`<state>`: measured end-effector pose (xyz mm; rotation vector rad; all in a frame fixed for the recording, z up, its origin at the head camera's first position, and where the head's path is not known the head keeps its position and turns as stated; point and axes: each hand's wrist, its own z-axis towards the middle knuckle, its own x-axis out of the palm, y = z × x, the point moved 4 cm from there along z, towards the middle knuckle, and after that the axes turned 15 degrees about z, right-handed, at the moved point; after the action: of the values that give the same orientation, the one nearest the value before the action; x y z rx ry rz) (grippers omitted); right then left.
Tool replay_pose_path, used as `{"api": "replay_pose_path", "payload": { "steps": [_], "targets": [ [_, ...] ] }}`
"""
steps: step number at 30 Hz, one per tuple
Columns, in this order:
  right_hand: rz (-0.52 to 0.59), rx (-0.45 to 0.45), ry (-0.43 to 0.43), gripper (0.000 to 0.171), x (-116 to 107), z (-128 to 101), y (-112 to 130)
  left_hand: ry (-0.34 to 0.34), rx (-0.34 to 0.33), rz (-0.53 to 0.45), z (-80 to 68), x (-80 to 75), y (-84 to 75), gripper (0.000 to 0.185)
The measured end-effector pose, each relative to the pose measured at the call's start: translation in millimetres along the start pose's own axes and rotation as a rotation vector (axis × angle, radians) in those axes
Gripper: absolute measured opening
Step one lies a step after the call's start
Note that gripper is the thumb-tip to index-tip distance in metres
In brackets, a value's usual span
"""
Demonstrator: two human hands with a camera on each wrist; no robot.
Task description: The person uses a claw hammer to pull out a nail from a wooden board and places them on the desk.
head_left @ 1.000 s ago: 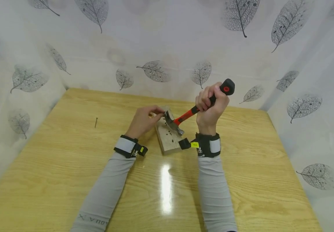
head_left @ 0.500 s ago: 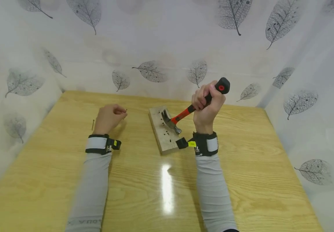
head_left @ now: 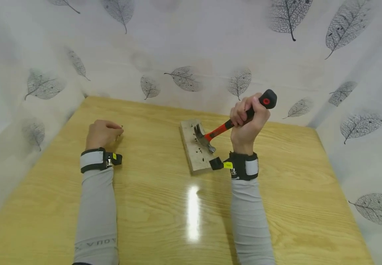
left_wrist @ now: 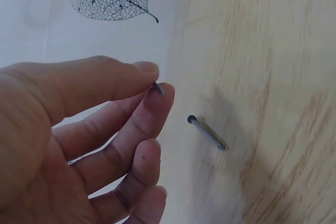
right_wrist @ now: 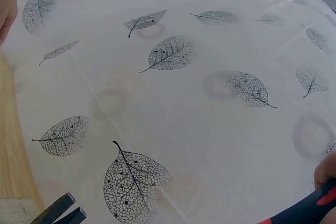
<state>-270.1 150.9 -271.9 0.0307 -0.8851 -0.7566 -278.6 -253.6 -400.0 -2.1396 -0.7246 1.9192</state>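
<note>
My left hand [head_left: 102, 134] is low over the left of the table, thumb and forefinger pinching a small dark nail [left_wrist: 159, 88] that the fingertips mostly hide. Just beyond those fingertips, a second nail [left_wrist: 207, 132] lies on the tabletop. My right hand [head_left: 248, 119] grips the black and red handle of a claw hammer [head_left: 216, 131], butt end raised. Its steel head overlaps a pale wooden block [head_left: 191, 154] in the head view, claw toward the far end. Several dark spots dot the block's top. In the right wrist view the claw tips [right_wrist: 65, 211] show at the bottom.
The wood-grain table [head_left: 151, 206] reaches back to a white curtain [head_left: 204, 44] printed with grey leaves, which also hangs along both sides. A bright light reflection streaks the tabletop in front of the block. Both wrists wear black straps with small cameras.
My left hand has moved left from the block's far end to beside the loose nail, carrying the pinched nail. My right hand keeps the hammer at the block. The head view has shifted slightly.
</note>
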Motion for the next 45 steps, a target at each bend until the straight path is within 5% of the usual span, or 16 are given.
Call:
{"api": "replay_pose_path", "payload": {
  "steps": [16, 28, 34, 41, 45],
  "targets": [
    [0.0, -0.007, 0.014, 0.023, -1, 1, 4, -0.036, -0.188, 0.149, 2.6, 13.5, -3.9, 0.032],
    [-0.012, -0.021, 0.015, 0.023, 1, 3, 2, -0.085, -0.198, 0.139, 2.5, 9.2, -6.7, 0.034],
    [-0.041, -0.039, 0.012, 0.023, 0, 1, 0, -0.156, 0.016, 0.009, 2.1, 8.3, -34.2, 0.039],
    [-0.068, -0.051, 0.01, 0.022, 0, 0, 0, -0.022, 0.405, -0.062, 1.1, 46.0, -109.8, 0.037],
    [-0.085, -0.063, 0.014, 0.022, 0, 0, 0, 0.077, 0.568, 0.0, -6.5, 76.4, -150.0, 0.049]
  ]
}}
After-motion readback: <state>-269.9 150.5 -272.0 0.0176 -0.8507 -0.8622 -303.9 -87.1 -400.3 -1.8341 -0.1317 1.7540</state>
